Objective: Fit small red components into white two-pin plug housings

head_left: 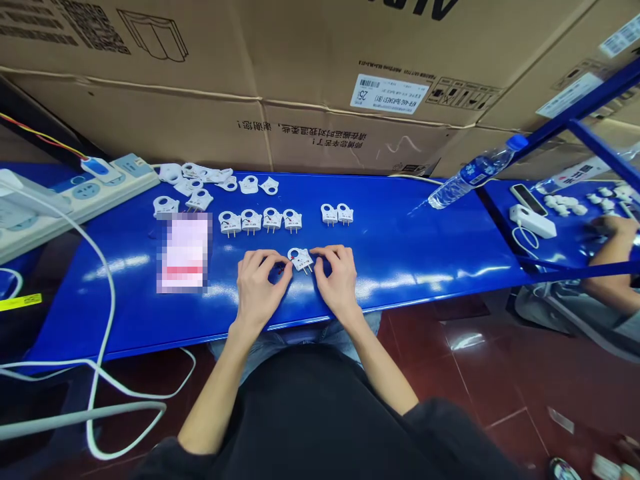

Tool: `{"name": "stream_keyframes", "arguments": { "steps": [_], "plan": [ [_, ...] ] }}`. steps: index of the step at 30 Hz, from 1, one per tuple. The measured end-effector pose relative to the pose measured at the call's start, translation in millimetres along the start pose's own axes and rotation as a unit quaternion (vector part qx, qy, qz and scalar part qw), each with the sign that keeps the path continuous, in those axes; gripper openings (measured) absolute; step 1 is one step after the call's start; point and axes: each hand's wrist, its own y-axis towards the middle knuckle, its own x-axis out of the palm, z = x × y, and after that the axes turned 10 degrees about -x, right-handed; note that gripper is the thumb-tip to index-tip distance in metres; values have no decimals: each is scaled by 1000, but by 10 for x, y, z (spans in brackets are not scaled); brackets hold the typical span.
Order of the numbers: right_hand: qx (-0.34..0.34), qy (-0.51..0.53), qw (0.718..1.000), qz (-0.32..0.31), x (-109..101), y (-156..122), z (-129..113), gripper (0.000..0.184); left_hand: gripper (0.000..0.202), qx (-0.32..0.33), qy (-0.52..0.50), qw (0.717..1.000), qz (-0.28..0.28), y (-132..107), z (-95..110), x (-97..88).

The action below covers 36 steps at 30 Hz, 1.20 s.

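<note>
A small white plug part (301,259) with two metal prongs rests on the blue table (430,247) between my hands. My left hand (259,285) pinches its left side, fingers curled. My right hand (336,280) pinches its right side, fingers curled too. Just beyond, a row of several like white plug parts (261,221) lies prongs toward me, and two more (337,214) sit to the right. A loose heap of white plug shells (200,183) lies at the far left of the table.
A power strip (100,183) with white cables sits at the left edge. A blurred pink-white card (184,252) lies left of my hands. A water bottle (473,175) lies at the right. Cardboard boxes (320,80) wall off the back. Another person's arm (613,250) works at the right table.
</note>
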Motion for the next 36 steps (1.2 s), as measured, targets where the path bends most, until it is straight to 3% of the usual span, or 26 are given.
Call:
{"name": "stream_keyframes", "arguments": {
  "steps": [5, 10, 16, 29, 36],
  "plan": [
    [4, -23, 999, -49, -11, -14, -5, 34, 9, -4, -1, 1000, -4, 0, 12, 2],
    [-15, -41, 996, -81, -25, -14, -27, 30, 10, 2, 3, 1000, -14, 0, 25, -8],
    [-21, -33, 996, -78, -25, -23, -9, 15, 13, 19, -1, 1000, -19, 0, 13, -12],
    [-80, 21, 995, -55, -31, -24, 56, 12, 12, 3, -54, 998, -23, 16, 0, -34],
    [-79, 38, 995, -50, -51, -20, 35, 13, 11, -1, -56, 998, -22, 16, -6, -41]
  ]
}}
